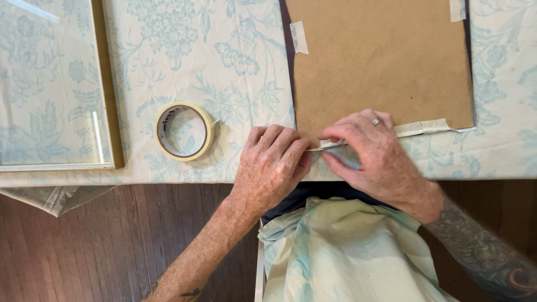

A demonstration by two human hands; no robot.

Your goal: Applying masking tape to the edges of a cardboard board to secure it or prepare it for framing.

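Observation:
A brown backing board point(380, 61) lies on the floral tablecloth point(224, 50), over a dark sheet whose edges show at its sides. A strip of cream masking tape point(422, 128) runs along the board's near edge. My left hand point(271, 165) and my right hand point(372, 156) meet at the board's near left corner, both pinching the tape strip there between fingers and thumb. My right hand wears a ring. Short tape pieces point(298, 37) hold the board's upper corners.
A roll of masking tape point(183, 131) lies flat to the left of my hands. A gold-edged frame with glass point(109, 89) rests at the far left. The table edge runs just below my hands, with dark wood floor point(112, 240) beneath.

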